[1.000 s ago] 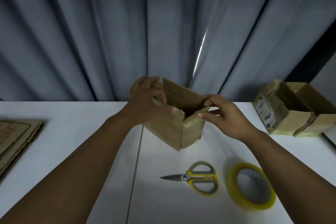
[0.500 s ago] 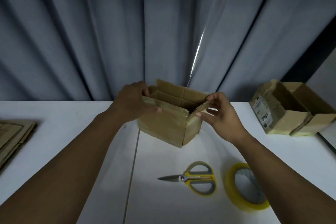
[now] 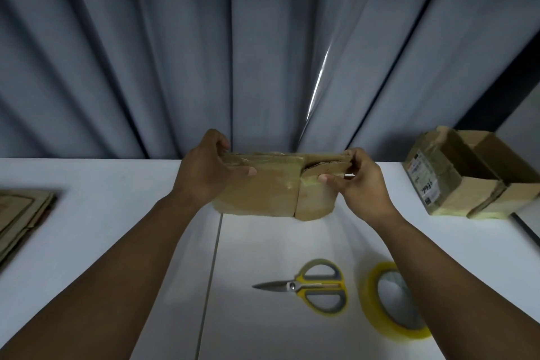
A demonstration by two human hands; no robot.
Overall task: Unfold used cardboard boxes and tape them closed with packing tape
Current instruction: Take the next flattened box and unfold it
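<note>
The packing tape roll (image 3: 368,298) lies just right of the scissors (image 3: 309,286) on the white table (image 3: 87,184). Beyond the scissors, both hands hold the cardboard box (image 3: 263,196). The left hand (image 3: 204,175) grips its left top edge with the fingers curled over. The right hand (image 3: 362,184) pinches the right flap.

two bare hands, left hand (image 3: 204,174) and right hand (image 3: 363,185), on bare forearms. behind the fingers, plain wrists; further back from the fingers, uncovered arms widening toward the lower corners. show pale nails at the thumb tips.
</note>
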